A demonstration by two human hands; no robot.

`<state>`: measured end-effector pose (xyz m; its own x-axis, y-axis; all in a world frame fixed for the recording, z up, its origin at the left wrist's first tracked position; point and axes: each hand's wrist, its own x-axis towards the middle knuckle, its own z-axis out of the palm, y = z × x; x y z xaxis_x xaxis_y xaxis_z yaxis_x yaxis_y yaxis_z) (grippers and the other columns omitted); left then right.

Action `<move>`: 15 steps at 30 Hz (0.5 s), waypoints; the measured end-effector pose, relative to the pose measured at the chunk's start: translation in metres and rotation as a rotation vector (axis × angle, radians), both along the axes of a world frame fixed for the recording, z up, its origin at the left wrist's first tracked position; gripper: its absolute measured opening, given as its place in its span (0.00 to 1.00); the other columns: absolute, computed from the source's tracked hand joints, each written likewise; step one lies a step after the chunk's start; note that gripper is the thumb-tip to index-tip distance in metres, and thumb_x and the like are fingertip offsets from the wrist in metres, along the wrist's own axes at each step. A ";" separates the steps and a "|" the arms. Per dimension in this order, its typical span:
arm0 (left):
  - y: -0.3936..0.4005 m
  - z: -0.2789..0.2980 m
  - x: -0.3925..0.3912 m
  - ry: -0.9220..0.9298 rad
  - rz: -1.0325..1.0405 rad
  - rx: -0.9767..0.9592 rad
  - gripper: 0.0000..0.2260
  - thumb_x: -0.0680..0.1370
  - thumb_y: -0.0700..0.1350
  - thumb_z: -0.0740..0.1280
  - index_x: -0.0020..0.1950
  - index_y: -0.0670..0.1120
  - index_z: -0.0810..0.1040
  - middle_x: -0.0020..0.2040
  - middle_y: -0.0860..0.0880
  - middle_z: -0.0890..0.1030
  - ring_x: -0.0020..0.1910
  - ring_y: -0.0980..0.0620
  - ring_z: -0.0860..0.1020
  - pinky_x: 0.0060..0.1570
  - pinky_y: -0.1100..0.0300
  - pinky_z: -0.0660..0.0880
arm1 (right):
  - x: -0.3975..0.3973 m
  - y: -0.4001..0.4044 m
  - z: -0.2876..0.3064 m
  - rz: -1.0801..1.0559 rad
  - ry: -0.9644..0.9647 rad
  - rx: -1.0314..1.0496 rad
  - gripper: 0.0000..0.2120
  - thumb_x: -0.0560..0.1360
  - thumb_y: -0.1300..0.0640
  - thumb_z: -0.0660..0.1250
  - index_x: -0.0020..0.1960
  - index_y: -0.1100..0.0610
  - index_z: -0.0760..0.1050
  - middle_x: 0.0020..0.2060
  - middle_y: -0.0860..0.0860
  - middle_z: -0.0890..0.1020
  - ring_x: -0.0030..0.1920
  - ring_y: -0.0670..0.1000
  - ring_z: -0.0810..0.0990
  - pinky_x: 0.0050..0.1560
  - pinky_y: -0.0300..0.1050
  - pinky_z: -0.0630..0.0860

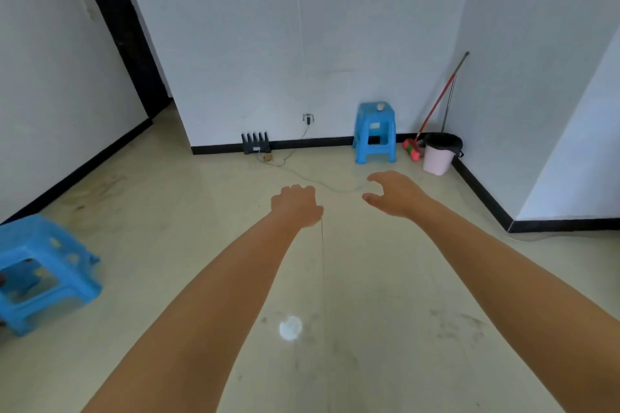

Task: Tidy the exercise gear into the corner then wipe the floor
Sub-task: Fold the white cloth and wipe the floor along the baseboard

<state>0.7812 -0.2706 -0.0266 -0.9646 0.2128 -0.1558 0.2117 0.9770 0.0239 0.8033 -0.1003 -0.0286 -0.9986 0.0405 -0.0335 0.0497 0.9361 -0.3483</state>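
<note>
Both arms reach over the floor (369, 278): left hand (297, 206) curled on nothing, right hand (396, 194) loosely spread. No exercise gear shows; the mop (432, 114) leans in the far-right corner. The trailing cable (322, 183) could snag feet.

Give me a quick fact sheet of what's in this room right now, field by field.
left hand: fingers curled, holding nothing
right hand: fingers loosely bent, holding nothing
near stool: blue, at the left edge
far stool: blue, against the back wall
bin: pink with a dark liner, in the right corner
broom: red handle, leaning in that corner
router: black, on the floor by the wall
floor: pale, with smudges and a white spot
</note>
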 end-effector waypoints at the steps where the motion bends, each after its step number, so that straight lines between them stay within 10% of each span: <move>1: 0.008 0.004 -0.026 0.003 -0.003 -0.004 0.22 0.82 0.51 0.54 0.74 0.45 0.62 0.71 0.44 0.67 0.70 0.44 0.65 0.66 0.52 0.66 | -0.025 0.009 0.004 -0.004 -0.004 -0.005 0.25 0.79 0.49 0.59 0.74 0.56 0.60 0.72 0.56 0.65 0.71 0.56 0.65 0.70 0.48 0.63; 15: 0.109 0.018 -0.429 0.068 -0.100 -0.015 0.21 0.81 0.52 0.55 0.73 0.46 0.63 0.70 0.46 0.69 0.69 0.45 0.66 0.64 0.52 0.68 | -0.414 0.110 0.004 -0.089 0.024 -0.042 0.24 0.79 0.52 0.59 0.73 0.57 0.62 0.72 0.55 0.65 0.72 0.54 0.65 0.70 0.47 0.62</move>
